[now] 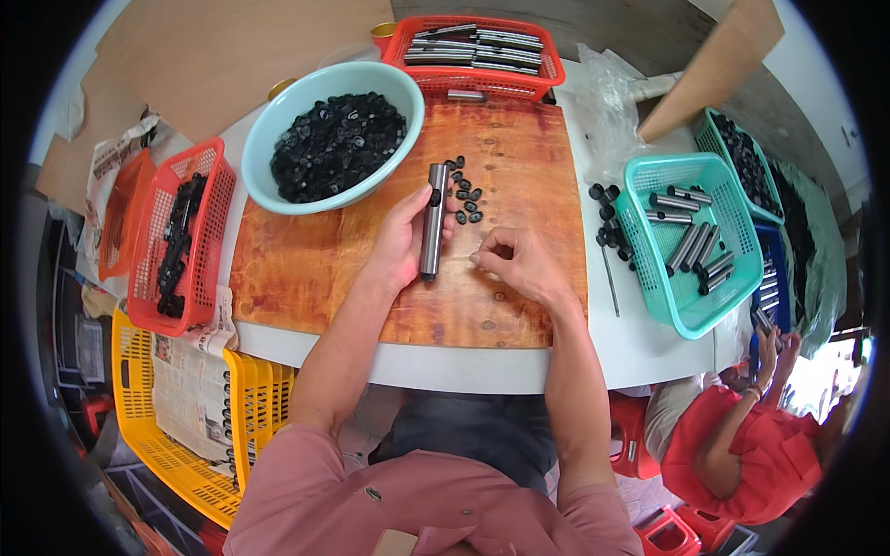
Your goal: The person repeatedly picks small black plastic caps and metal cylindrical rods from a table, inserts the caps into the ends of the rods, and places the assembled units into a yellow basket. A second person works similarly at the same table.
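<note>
Head view: nearest, a yellow basket (185, 435) with newspaper sits left of the lap. On the wooden worktop (306, 269), the left hand (400, 243) grips a grey metal tube (433, 221) upright; the right hand (519, 264) is pinched narrow just beside it, its contents unclear. Loose black caps (466, 196) lie beyond, then a pale bowl (278, 116) of caps, and a red basket (547, 69) of tubes farthest.

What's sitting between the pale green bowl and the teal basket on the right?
In the head view: the metal tube in the left hand, a scatter of small black caps on the wooden board, and more caps beside the teal basket; bowl at left.
</note>
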The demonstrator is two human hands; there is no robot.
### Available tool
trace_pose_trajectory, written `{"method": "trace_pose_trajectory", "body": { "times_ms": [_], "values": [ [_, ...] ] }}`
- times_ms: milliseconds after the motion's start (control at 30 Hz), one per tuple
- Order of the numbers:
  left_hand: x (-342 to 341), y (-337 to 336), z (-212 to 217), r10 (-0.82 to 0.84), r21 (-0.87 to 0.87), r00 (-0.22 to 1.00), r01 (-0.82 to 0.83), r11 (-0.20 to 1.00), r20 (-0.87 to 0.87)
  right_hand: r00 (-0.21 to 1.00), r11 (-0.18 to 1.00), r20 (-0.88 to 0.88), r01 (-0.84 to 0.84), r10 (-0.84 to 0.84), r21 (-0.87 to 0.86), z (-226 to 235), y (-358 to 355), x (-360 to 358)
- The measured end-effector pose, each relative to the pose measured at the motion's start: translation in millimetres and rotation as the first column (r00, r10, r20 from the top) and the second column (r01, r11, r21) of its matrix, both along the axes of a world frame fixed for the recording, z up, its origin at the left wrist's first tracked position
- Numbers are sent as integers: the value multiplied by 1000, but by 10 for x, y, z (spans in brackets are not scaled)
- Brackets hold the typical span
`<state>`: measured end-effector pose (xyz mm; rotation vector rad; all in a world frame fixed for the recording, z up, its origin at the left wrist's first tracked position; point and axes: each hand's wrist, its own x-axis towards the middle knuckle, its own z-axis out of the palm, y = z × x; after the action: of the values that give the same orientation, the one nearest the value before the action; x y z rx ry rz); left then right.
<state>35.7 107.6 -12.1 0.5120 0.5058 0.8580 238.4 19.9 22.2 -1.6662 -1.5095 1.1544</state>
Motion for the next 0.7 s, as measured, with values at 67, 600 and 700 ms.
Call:
{"method": "trace_pose_trajectory", "body": {
  "times_ms": [67,600,700],
  "values": [
    [-16,-13,-1,50,-28,999,-51,998,-18,997,997,-60,45,-41,66,-113,39,-60],
    [9,12,-39,42,-56,995,-47,997,-87,805,971,543,195,-237,135,-251,1681,-209],
    [20,-15,-3,40,-68,998,-43,997,-42,790,950,530,225,-309,218,-252,1696,-236]
  ]
}}
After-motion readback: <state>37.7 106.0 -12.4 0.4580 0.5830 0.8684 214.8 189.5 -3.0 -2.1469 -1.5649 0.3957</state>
